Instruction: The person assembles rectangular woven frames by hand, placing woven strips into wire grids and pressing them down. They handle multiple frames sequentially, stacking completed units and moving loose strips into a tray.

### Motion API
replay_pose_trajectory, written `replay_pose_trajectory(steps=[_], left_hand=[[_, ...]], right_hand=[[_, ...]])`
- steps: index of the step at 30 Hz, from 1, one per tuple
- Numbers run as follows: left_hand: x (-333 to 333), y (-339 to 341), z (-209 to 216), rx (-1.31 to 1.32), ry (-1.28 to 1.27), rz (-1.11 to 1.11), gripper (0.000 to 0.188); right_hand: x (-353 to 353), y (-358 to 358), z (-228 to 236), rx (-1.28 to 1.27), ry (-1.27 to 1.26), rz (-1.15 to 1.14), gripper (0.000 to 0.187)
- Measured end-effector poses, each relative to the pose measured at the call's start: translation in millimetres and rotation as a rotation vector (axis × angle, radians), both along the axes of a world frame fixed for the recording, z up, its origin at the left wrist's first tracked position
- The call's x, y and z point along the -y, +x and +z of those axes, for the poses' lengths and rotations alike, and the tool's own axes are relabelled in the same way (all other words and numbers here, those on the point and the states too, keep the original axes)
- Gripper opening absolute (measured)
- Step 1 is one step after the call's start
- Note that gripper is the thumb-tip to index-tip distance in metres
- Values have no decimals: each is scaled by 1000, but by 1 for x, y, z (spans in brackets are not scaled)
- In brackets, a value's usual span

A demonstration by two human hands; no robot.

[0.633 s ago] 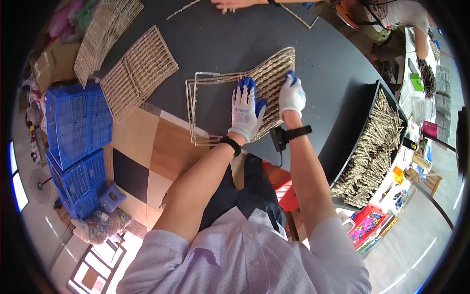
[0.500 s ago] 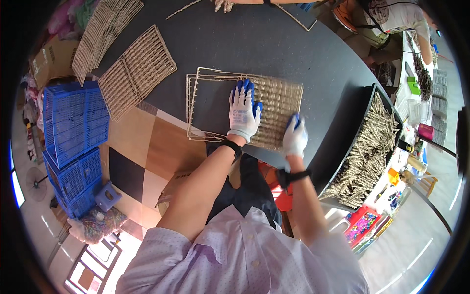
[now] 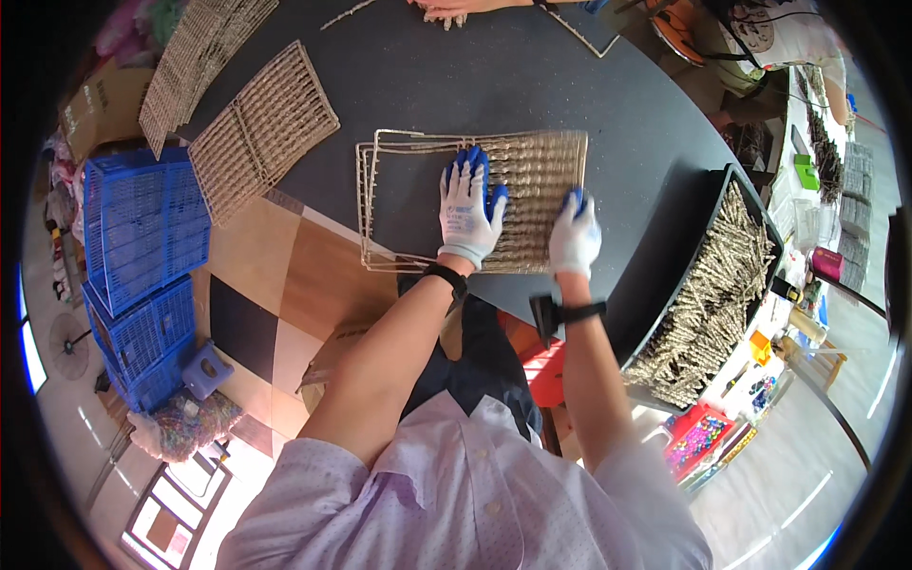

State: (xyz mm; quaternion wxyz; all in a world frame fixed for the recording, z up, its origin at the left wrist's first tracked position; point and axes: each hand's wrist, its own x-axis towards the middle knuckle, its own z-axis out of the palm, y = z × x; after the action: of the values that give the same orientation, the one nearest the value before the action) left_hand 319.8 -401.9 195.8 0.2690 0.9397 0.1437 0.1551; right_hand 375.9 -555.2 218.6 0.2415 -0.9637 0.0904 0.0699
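Note:
A rectangular wire frame lies on the dark table in front of me, its right half filled with rows of twisted, beige-gold strands. The left half shows bare wire, and another wire frame sticks out slightly beneath it. My left hand, in a white glove with blue fingertips, rests flat with spread fingers at the inner border of the filled rows. At the frame's right edge, my right hand, gloved alike, has its fingers curled together against the rim. Its fingertips are partly hidden and slightly blurred.
A black bin heaped with twisted strands stands at the right. Filled frames lie far left, above blue crates. Across the table are another person's hand and a bare wire piece.
My right hand has moved slightly up along the frame's right edge. My left hand has shifted a little left and stays flat. The other person's hand shows more at the top.

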Motion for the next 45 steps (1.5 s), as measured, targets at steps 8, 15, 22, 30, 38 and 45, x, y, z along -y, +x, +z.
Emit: replay_pose_trajectory(steps=[8,15,22,30,38,45], left_hand=[[4,4,9,-18,-6,-55,57],[5,5,-2,-53,13,24,55],[8,7,0,-15,48,66,48],[11,9,2,-125,104,71,47],[11,-7,2,19,-110,348,56],[24,-17,30,-439,-639,520,76]], right_hand=[[13,0,-10,-36,110,-15,43],[-31,53,-7,4,5,57,44],[30,-56,-5,-39,-64,13,36],[-1,25,48,434,-51,393,40],[-32,2,-8,268,-295,910,55],[-30,1,-11,305,-159,883,53]])
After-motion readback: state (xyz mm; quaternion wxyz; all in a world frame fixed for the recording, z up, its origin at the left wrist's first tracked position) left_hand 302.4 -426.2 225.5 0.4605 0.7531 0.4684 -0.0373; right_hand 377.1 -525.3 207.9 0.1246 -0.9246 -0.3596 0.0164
